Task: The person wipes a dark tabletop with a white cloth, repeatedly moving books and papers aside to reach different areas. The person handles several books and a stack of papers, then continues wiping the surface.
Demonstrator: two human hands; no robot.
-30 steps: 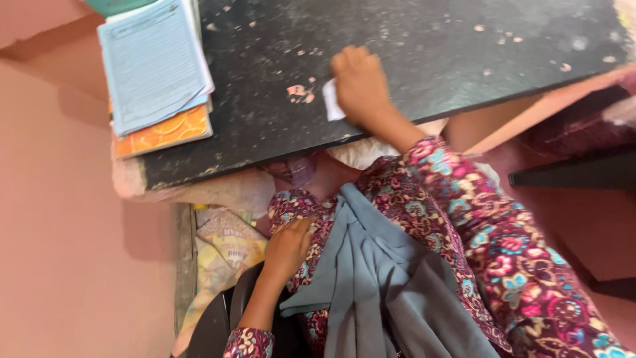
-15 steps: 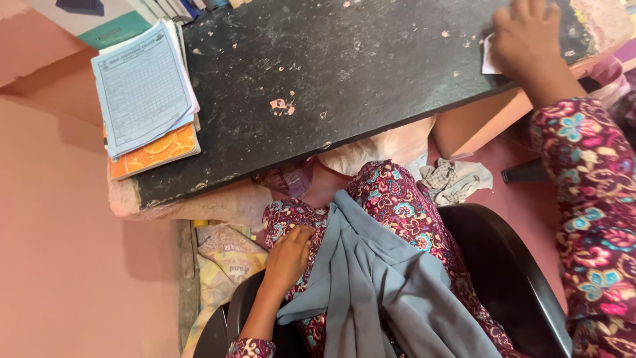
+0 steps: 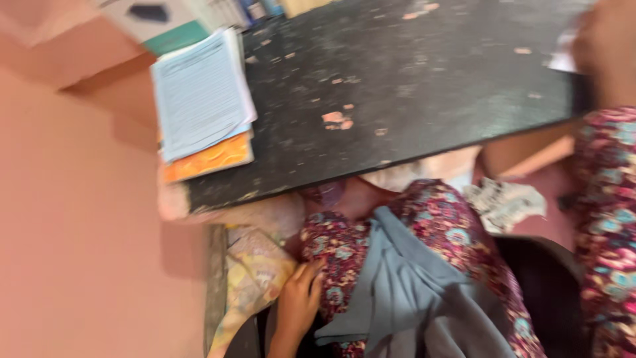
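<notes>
A: OK, white paper slip [image 3: 563, 59] first. Where is it?

B: At 2 o'clock, on the black tabletop [image 3: 424, 86], close to the table's right end. Right hand [image 3: 606, 46] sits over it, cut off by the picture edge and blurred.

A: Hand pose?

B: Forearm in the floral sleeve [image 3: 606, 219] comes up from 4 o'clock, hand laid down onto the table. Slip pokes out from under the hand toward 9 o'clock. Fingers themselves are smeared; cannot tell whether they pinch the slip or just press on it.

A: Slip's long axis?

B: Too blurred and too covered to call. Only a small white patch shows.

A: Left hand?

B: Left hand [image 3: 299, 301] at 6 o'clock, resting on the lap against the floral dress [image 3: 450, 225], fingers loosely curled and pointing to 12, gripping nothing. Grey cloth [image 3: 411, 298] lies draped just beside it, toward 3.

A: Around that?

B: Stack of papers [image 3: 202, 93] over an orange book [image 3: 212, 158] at the table's 10 o'clock corner. Printed bag [image 3: 255, 272] under the table edge, touching the left hand's side. Crumpled checked rag [image 3: 503, 202] on the floor at 3 o'clock. Black chair seat [image 3: 546, 285] under the person.
</notes>
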